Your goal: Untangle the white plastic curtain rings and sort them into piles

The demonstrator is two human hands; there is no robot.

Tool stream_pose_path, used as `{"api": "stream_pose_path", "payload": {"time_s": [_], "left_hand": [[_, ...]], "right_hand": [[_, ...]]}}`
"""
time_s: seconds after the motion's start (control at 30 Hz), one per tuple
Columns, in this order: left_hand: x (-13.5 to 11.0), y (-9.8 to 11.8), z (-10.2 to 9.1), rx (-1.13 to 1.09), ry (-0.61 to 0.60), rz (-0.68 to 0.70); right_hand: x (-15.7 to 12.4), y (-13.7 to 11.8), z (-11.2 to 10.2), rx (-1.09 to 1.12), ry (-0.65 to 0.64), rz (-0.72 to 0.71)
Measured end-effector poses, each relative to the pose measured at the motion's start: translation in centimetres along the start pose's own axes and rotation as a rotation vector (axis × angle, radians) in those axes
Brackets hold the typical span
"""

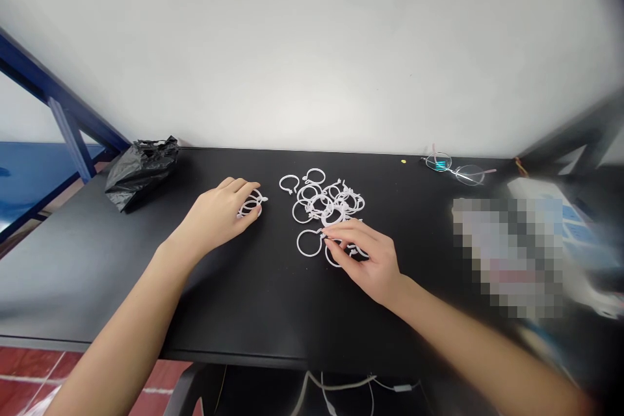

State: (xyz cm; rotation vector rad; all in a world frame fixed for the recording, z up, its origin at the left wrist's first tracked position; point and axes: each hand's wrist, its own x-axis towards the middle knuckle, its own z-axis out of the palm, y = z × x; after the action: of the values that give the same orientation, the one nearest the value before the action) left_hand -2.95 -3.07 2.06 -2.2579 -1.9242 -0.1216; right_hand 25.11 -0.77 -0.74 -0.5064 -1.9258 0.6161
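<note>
Several white plastic rings (324,201) lie in a loose pile on the black table (253,292). My left hand (221,211) rests left of the pile, its fingers curled over a few white rings (252,205) set apart from the rest. At the pile's near edge, my right hand (368,257) has its fingertips pinched on a white ring (336,253). A single ring (309,242) lies just left of those fingers.
A crumpled black plastic bag (141,169) sits at the back left of the table. A pair of glasses (455,169) lies at the back right beside a small yellow bit (403,161). A blurred-out object (509,253) is on the right. Cables (336,387) hang under the front edge.
</note>
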Motion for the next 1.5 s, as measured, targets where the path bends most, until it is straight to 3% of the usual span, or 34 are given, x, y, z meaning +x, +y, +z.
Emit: {"api": "stream_pose_path", "payload": {"time_s": [0.33,0.53,0.63,0.77,0.97,1.13,1.27,1.37,1.5], "left_hand": [[0.2,0.3,-0.3,-0.043,0.039,0.045],[0.1,3.0,0.1,-0.273,0.143,0.22],[0.0,4.5,0.9,-0.354,0.092,0.325],[-0.1,5.4,2.0,-0.427,0.025,0.366],[-0.1,6.1,2.3,-0.529,0.03,0.412],[-0.2,6.2,2.4,-0.643,0.113,0.406],[-0.2,6.6,2.2,-0.913,0.13,0.316],[0.0,7.4,1.8,-1.217,0.062,0.16],[0.3,7.9,1.4,-1.658,-0.116,-0.033]], "right_hand": [[0.0,0.1,-0.1,0.01,0.001,0.0],[0.0,0.0,-0.1,-0.005,-0.011,-0.003],[0.0,0.0,-0.1,-0.016,-0.016,0.0],[0.1,0.0,0.0,-0.022,-0.018,0.001],[0.4,-0.1,-0.4,-0.007,-0.012,0.02],[0.7,0.2,-1.2,-0.014,0.049,0.103],[0.7,0.6,-1.4,0.019,0.076,0.197],[0.8,0.7,-1.4,0.024,0.066,0.266],[0.9,0.6,-1.3,0.021,0.046,0.311]]}}
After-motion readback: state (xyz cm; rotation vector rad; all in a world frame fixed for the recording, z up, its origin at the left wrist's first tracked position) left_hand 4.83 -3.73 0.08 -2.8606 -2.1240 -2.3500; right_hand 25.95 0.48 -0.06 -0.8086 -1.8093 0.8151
